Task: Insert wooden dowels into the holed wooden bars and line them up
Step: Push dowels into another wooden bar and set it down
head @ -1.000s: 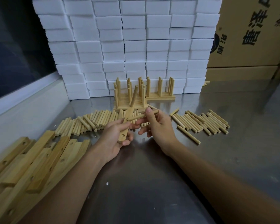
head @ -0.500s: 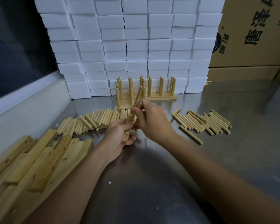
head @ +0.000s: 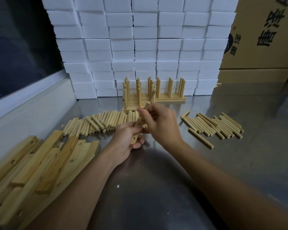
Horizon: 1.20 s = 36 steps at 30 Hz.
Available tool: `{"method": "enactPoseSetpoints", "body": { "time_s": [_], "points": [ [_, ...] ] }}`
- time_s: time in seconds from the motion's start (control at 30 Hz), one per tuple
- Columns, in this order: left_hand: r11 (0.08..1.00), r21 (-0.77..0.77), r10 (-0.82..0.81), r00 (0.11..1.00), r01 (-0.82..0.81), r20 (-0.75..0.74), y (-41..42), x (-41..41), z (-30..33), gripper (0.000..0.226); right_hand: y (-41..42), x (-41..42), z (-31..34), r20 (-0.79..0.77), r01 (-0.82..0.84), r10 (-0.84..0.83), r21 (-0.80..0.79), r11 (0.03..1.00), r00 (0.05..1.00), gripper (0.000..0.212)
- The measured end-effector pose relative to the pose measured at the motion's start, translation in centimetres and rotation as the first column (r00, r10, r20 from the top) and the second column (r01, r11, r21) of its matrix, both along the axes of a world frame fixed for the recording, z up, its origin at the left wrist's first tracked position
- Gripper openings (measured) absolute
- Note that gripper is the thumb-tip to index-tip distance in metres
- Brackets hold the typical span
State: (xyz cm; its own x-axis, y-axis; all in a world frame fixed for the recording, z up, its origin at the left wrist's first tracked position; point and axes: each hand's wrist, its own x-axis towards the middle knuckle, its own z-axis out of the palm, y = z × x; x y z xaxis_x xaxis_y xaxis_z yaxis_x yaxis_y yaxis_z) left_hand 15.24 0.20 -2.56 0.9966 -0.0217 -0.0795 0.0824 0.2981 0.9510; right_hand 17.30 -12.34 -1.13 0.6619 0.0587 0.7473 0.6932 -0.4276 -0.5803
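Bars (head: 45, 165) with empty holes lie heaped at the near left corner of the steel worktop (head: 156, 196), untouched, so plenty of the job remains. Just beyond them, over the middle of the worktop, the left hand (head: 125, 143) grips one holed bar (head: 134, 138) near its lower end, an open hole showing below the fingers. The right hand (head: 160, 123) pinches a dowel (head: 145, 110) that a second ago lay crosswise between the hands; it has since been swung up along the bar, its top now rising above the knuckles. By my reading it is being seated in a hole, though the fingers hide the joint and I cannot tell if it is in. A second dowel (head: 152, 96) stands tilted from the far part of the same bar. Loose dowels (head: 96, 123) lie in a row behind the left hand, and another batch (head: 214, 125) lies to the right. Farther back, finished bars (head: 170, 95) with upright dowels stand lined up against the stacked white blocks (head: 145, 47) at the far edge.
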Motion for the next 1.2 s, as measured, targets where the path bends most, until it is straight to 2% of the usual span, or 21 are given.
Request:
{"method": "enactPoseSetpoints", "body": {
  "time_s": [0.2, 0.3, 0.43, 0.83, 1.07, 1.2],
  "points": [
    [1.000, 0.021, -0.009, 1.000, 0.009, -0.001, -0.1, 0.0, 0.0, 0.017, 0.3, -0.3, -0.1, 0.051, 0.033, -0.034, 0.025, 0.999, 0.998, 0.029],
    [1.000, 0.018, -0.010, 1.000, 0.010, -0.007, 0.0, 0.0, 0.1, 0.017, 0.6, -0.3, -0.1, 0.084, 0.064, -0.063, -0.011, 0.998, 0.994, 0.030],
    [1.000, 0.009, -0.011, 1.000, 0.011, -0.007, 0.1, -0.1, 0.2, 0.016, 0.6, -0.4, 0.2, 0.027, 0.004, -0.004, -0.020, 1.000, 1.000, 0.023],
    [0.999, 0.008, -0.051, 0.998, 0.051, -0.029, 0.5, 0.1, 0.2, 0.016, -0.4, -0.1, 1.1, -0.063, -0.086, 0.079, -0.114, 0.990, 0.995, 0.019],
    [0.999, -0.009, -0.040, 0.998, 0.040, -0.045, 0.4, -0.1, 0.4, 0.017, -0.3, 0.0, 0.2, -0.076, -0.059, 0.056, -0.043, 0.997, 0.996, 0.023],
    [0.996, -0.074, -0.053, 0.995, 0.047, -0.080, 0.4, 0.0, 0.6, 0.029, -0.3, -0.1, 0.0, -0.107, -0.046, 0.046, 0.009, 0.999, 0.993, 0.023]
  ]
}}
